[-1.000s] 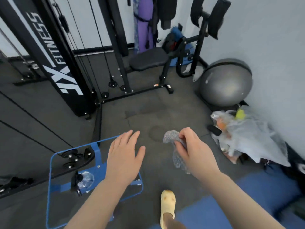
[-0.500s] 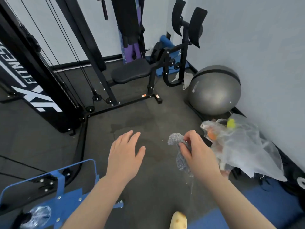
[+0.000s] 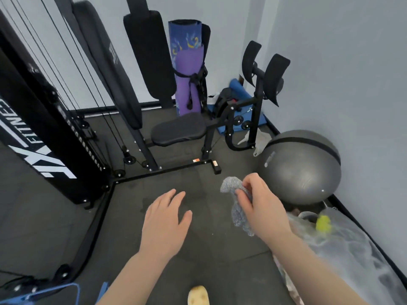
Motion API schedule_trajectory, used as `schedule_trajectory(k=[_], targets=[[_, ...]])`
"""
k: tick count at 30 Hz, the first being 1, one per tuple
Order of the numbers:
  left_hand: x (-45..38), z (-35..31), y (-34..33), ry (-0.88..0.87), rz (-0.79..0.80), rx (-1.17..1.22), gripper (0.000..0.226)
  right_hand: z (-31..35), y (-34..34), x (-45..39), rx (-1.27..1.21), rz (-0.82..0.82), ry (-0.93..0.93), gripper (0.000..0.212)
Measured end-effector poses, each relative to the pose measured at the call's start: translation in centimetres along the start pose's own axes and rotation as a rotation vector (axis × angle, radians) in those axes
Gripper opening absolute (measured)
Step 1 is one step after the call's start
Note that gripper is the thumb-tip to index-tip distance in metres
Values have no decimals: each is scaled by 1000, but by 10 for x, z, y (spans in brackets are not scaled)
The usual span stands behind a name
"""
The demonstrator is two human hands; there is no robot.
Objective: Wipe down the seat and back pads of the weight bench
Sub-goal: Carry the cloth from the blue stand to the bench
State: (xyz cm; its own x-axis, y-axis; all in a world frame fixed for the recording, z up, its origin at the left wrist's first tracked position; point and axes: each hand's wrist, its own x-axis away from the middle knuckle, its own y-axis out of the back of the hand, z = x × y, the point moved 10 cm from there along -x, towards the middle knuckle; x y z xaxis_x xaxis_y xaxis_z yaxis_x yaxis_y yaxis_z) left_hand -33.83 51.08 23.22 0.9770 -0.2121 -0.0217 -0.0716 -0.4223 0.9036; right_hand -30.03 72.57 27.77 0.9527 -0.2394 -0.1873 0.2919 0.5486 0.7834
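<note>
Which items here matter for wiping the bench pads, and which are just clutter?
For the job: grey cloth in the right hand; seat pad; back pad; left hand, empty.

Lying about: exercise ball, rolled yoga mat, plastic bag.

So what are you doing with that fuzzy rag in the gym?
A person is getting ready to clean the weight bench. The right hand is pinching a bunched grey cloth, and the left hand is open and empty, held out over the dark floor. The black seat pad and the tall back pad are ahead, and the cloth is not touching them yet. A big grey exercise ball sits by the wall.
</note>
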Motion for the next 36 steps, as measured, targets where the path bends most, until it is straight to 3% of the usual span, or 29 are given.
schedule_trajectory(k=[15,27,36], targets=[[-205,-78,-4,-42,-45,-48,52,-43,14,-205,-32,5,54,16],[-328,-114,-29,270,-187,-14,53,-94,7,-388,-41,166,348,17],[-378,-86,-40,470,-201,0,53,-89,-38,-483,-94,275,427,16]])
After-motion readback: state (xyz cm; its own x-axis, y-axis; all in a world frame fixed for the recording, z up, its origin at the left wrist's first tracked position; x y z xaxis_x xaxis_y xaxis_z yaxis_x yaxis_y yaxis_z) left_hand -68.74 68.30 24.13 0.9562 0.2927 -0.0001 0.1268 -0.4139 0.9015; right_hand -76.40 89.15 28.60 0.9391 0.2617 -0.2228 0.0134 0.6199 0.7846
